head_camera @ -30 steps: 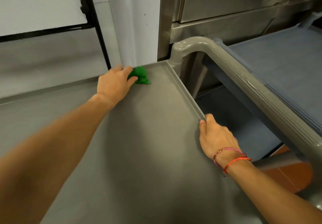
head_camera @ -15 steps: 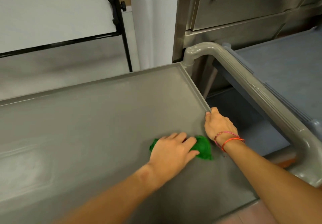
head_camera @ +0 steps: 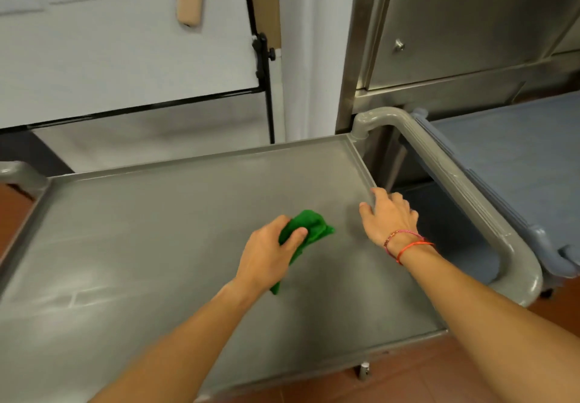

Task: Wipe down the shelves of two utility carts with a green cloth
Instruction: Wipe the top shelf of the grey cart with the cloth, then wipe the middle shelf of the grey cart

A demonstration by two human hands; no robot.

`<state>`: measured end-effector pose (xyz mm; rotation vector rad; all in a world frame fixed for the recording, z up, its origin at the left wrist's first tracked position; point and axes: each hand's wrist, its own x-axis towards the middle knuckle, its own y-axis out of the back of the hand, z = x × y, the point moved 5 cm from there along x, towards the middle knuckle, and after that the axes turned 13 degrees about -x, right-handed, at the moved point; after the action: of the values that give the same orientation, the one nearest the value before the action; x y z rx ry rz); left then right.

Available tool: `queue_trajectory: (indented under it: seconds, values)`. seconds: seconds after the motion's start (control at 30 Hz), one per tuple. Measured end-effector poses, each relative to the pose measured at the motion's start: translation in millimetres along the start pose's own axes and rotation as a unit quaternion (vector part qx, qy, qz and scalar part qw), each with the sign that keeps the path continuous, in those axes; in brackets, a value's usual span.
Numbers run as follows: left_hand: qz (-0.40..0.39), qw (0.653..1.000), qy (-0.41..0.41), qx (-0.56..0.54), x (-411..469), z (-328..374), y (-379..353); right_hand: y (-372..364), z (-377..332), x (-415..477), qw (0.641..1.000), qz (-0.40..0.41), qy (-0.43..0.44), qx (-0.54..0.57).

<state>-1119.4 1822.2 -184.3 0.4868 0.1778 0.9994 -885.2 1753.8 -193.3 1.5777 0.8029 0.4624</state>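
Left hand (head_camera: pixel 266 255), grip curled round green cloth (head_camera: pixel 314 225), now apart from right hand (head_camera: pixel 389 219), its fingers (head_camera: pixel 381 194) hooked over shelf rim (head_camera: pixel 357 157).

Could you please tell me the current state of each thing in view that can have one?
Left hand: grip closed round the green cloth.
Green cloth: bunched up, over the top shelf.
Right hand: fingers hooked over the grey cart's right rim.
Grey cart: top shelf streaked with sheen.
Blue cart: parked beside the grey cart.
Cabinet door: shut.

Whiteboard (head_camera: pixel 125 41) on blk stand (head_camera: pixel 265 88) left; s/s cabinet (head_camera: pixel 455 26) right; red-brown floor (head_camera: pixel 439 377).
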Motion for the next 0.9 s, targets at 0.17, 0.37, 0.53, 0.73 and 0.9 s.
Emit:
queue_trajectory:
  seconds: [0.17, 0.37, 0.53, 0.73, 0.9]
  values:
    - [0.092, 0.981, 0.088, -0.148, -49.4, 19.2, 53.9, 8.3, -75.8, -76.5, 0.977, -0.028, 0.153, 0.143]
    - [0.192, 0.9, 0.16, -0.358, -138.0, 19.3, 114.2, 3.3, -154.0, -184.0, 0.902, -0.161, 0.216, 0.337]
    - [0.221, 0.832, 0.192, -0.471, -203.7, 7.9, 159.3, -0.6, -215.7, -260.1, 0.846, -0.242, 0.28, 0.382]
    - [0.264, 0.798, 0.198, -0.505, -283.0, -16.9, 220.4, -13.5, -275.1, -341.4, 0.841, -0.247, 0.33, 0.351]
    - [0.307, 0.767, 0.215, -0.52, -347.7, -47.4, 256.7, -37.4, -307.2, -396.5, 0.865, -0.215, 0.305, 0.335]
